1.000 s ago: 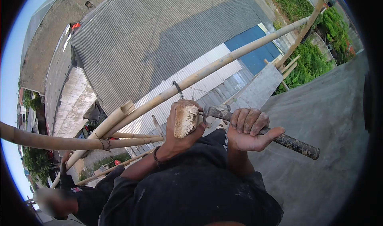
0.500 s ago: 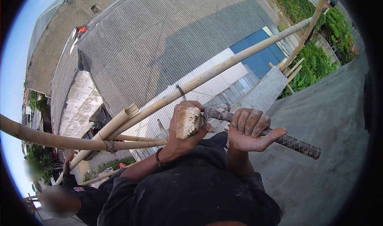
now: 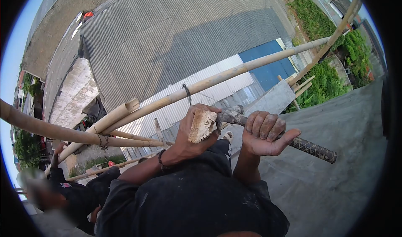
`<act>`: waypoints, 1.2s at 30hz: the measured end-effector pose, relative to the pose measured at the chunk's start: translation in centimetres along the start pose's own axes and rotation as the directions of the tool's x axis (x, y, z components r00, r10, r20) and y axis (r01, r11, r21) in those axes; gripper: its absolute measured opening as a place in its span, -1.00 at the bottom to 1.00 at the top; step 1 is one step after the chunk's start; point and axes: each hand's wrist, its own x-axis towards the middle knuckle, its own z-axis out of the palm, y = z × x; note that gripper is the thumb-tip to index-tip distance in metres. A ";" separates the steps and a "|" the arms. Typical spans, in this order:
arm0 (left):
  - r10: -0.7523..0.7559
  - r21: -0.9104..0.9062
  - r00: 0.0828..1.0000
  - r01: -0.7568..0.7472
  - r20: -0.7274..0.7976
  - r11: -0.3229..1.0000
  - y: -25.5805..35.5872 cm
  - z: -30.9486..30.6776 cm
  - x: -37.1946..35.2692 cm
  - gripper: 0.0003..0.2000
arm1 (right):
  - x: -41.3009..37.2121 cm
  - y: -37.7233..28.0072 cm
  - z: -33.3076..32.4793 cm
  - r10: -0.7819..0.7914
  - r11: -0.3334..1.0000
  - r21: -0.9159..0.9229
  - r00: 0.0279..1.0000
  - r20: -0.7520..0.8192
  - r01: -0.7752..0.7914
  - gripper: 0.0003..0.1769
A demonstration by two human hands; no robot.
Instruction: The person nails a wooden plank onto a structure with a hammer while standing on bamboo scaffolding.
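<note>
Here's the left hand (image 3: 184,132), its fingers wrapped around a pale block (image 3: 202,126), the rough, jagged end facing up between fingertips and thumb. Across from it comes the right hand (image 3: 264,132), four dusty fingers curled tight over the hammer (image 3: 313,149), thumb sticking out to the side! The hammer's head pokes out just beside the left fingers, though whether it touches them or the block I can't tell; its patterned grip runs out past the right thumb. A dark bracelet (image 3: 162,159) circles the wrist behind the left fingers. Beyond both sets of fingers a long bamboo pole (image 3: 217,79) slants across, a ribbed roof (image 3: 138,44) behind it. Grey wall (image 3: 339,128) lies to the right of the right fingers, and well left of the left ones, a co-worker's hand (image 3: 58,150) rests against bamboo.
</note>
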 end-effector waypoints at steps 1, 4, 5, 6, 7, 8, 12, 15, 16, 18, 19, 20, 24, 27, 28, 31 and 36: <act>-0.025 -0.038 0.999 0.027 0.039 0.999 -0.1 -0.2 -0.1 -0.55 | 0.1 0.0 0.0 0.008 1.000 0.004 1.000 0.014 -0.008 -0.31; -0.057 -0.140 0.996 0.066 0.069 0.988 -0.4 -0.1 -0.3 -0.54 | 0.4 -0.3 0.1 0.052 0.999 -0.013 0.997 0.051 -0.052 -0.34; -0.056 -0.194 0.996 0.070 0.076 0.978 -0.4 -0.1 -0.1 -0.54 | 0.5 -0.5 0.0 0.064 0.998 -0.017 0.996 0.060 -0.063 -0.34; -0.056 -0.104 0.992 0.068 0.114 0.992 -0.1 -0.5 0.1 -0.52 | 0.7 -0.7 -0.2 0.102 0.995 -0.024 0.990 0.100 -0.100 -0.37; -0.054 -0.114 0.993 0.066 0.104 0.991 0.1 -0.8 0.3 -0.52 | 1.0 -0.9 -0.3 0.138 0.990 -0.032 0.980 0.141 -0.134 -0.38; -0.079 -0.106 0.984 0.097 0.163 0.990 0.1 -1.0 0.5 -0.52 | 1.2 -1.1 -0.4 0.147 0.989 -0.038 0.978 0.150 -0.142 -0.38; -0.116 -0.167 0.965 0.157 0.234 0.973 -0.5 -1.6 1.0 -0.52 | 2.3 -1.8 0.7 0.225 0.970 -0.180 0.889 0.398 -0.165 -0.40; -0.028 -0.250 0.957 0.104 0.288 0.963 -1.8 -2.2 1.4 -0.53 | 2.3 -1.9 1.2 0.256 0.959 -0.238 0.829 0.498 -0.153 -0.41; -0.028 -0.277 0.953 0.116 0.302 0.954 -2.0 -2.3 1.6 -0.51 | 2.3 -1.9 1.4 0.262 0.956 -0.254 0.816 0.516 -0.146 -0.41; -0.053 -0.269 0.946 0.145 0.320 0.952 -2.0 -2.7 1.7 -0.50 | 2.3 -2.1 1.7 0.276 0.954 -0.256 0.798 0.535 -0.158 -0.42; -0.079 -0.245 0.926 0.179 0.369 0.953 -1.9 -2.8 1.7 -0.50 | 2.6 -2.2 1.7 0.297 0.950 -0.254 0.780 0.550 -0.183 -0.42; -0.092 -0.257 0.925 0.196 0.368 0.946 -1.4 -2.8 1.7 -0.47 | 2.8 -2.2 1.7 0.294 0.953 -0.243 0.754 0.587 -0.183 -0.42; 0.011 -0.332 0.909 0.141 0.416 0.933 -1.6 -3.1 2.2 -0.45 | 3.7 -2.1 1.7 0.307 0.951 -0.201 0.668 0.678 -0.234 -0.46; 0.079 -0.386 0.887 0.117 0.455 0.915 -2.3 -3.3 2.6 -0.45 | 4.2 -2.1 2.2 0.315 0.947 -0.203 0.593 0.741 -0.249 -0.47; 0.112 -0.367 0.886 0.069 0.450 0.927 -2.7 -3.4 2.8 -0.45 | 4.4 -2.0 2.4 0.313 0.946 -0.205 0.551 0.773 -0.250 -0.48; 0.174 -0.354 0.858 0.010 0.484 0.935 -2.9 -3.6 3.1 -0.46 | 4.7 -2.1 2.7 0.329 0.931 -0.191 0.489 0.808 -0.312 -0.48; 0.201 -0.400 0.851 0.012 0.485 0.916 -3.1 -3.4 2.8 -0.50 | 5.1 -2.2 2.3 0.253 0.892 -0.084 0.335 0.908 -0.444 -0.55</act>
